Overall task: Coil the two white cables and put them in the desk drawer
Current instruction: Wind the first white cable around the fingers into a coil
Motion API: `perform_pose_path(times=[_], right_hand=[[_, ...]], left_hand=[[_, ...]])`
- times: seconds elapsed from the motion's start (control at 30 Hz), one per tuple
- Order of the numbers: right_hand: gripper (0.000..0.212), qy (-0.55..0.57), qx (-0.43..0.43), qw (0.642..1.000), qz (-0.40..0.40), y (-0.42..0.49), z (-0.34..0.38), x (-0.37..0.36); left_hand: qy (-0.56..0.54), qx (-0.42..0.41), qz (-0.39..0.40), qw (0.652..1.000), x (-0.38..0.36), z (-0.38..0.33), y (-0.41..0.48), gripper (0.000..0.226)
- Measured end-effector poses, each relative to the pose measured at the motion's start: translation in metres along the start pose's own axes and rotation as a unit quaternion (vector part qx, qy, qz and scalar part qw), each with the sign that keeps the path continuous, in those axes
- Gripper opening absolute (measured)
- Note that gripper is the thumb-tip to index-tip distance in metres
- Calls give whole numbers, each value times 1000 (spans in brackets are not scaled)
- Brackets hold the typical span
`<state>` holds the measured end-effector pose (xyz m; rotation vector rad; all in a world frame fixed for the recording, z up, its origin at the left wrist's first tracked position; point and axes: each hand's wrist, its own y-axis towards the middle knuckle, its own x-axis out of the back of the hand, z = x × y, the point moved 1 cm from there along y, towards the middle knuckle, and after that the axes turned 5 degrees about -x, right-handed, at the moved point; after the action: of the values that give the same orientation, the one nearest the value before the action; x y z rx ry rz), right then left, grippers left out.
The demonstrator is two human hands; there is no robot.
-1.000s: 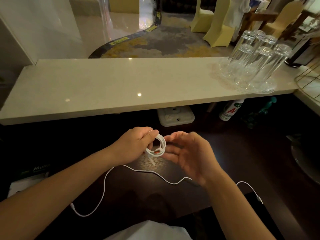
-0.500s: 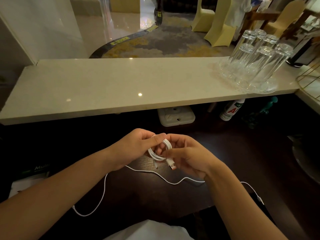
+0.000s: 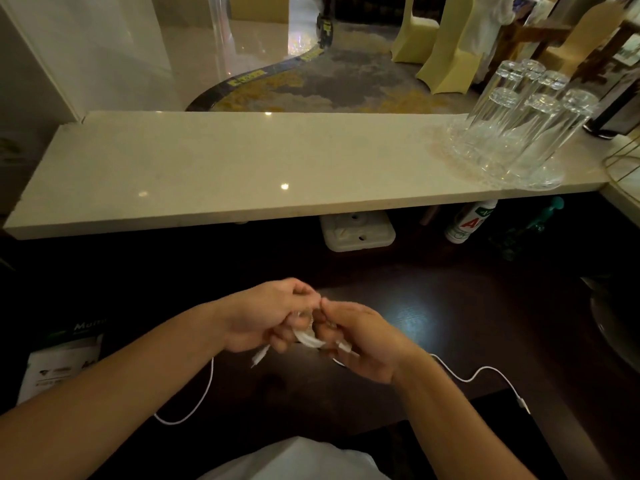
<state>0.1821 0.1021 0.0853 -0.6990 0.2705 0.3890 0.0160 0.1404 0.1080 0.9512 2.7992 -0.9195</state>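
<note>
At the far left a printed paper packet (image 3: 62, 365) lies on the dark, wood-grained bench (image 3: 450, 323). The loose white cable (image 3: 194, 408) is thin, smooth and limp. It bends in a loop beside the left forearm and passes out of sight beneath the hands. From there it runs on rightward, so its long axis lies left to right across the bench, just nearer the body than the hands. The left hand (image 3: 263, 317) is curled and pinches the coiled cable (image 3: 308, 339) — a small flat bundle of white turns held above the bench, one plug end dangling below. The right hand (image 3: 360, 344) curls its fingers round the bundle's other side and grips it too. Past the right wrist the loose cable snakes to a small plug near the bench's front edge — the right hand looks nearer that end.
</note>
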Motion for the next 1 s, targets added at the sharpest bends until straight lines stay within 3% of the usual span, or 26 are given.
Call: perform_pose_path(times=[0.1,0.17,0.23,0.33,0.43,0.53,0.6,0.67,0.73,0.87,1.0], right_hand=[[34,236,65,967,-66,22,-11,-17],[35,357,73,928,-77,33,-18,-24],[36,364,64,926,-78,36,-21,-22],[36,173,68,979,-77,22,-8,-6],[33,62,58,995,-51,11,9,5],[32,195,68,977,-44,19,6,-7],[33,349,82,930,-80,33,-6,-24],[34,425,79,895,-111,45,-15,-32],[33,402,75,904,-123,51,-16,-28],[29,247,65,958,-128,62,-15,-7],[28,141,19,975,-169,89,-22,12]], left_hand=[[-187,-124,-162,961,-16,16,18,24],[-253,-144,-195,937,-25,22,25,29],[-281,-148,-170,933,-25,24,27,22],[-265,-148,-109,946,-18,19,18,12],[-293,-131,-64,945,-13,14,9,19],[-383,-135,-74,911,-13,10,13,18],[-438,-156,-137,875,-17,14,25,17],[-479,-160,-183,843,-18,20,34,18],[-474,-151,-181,849,-14,25,40,17],[-360,-117,-190,906,9,34,46,14],[-277,-74,-227,931,29,46,60,15]])
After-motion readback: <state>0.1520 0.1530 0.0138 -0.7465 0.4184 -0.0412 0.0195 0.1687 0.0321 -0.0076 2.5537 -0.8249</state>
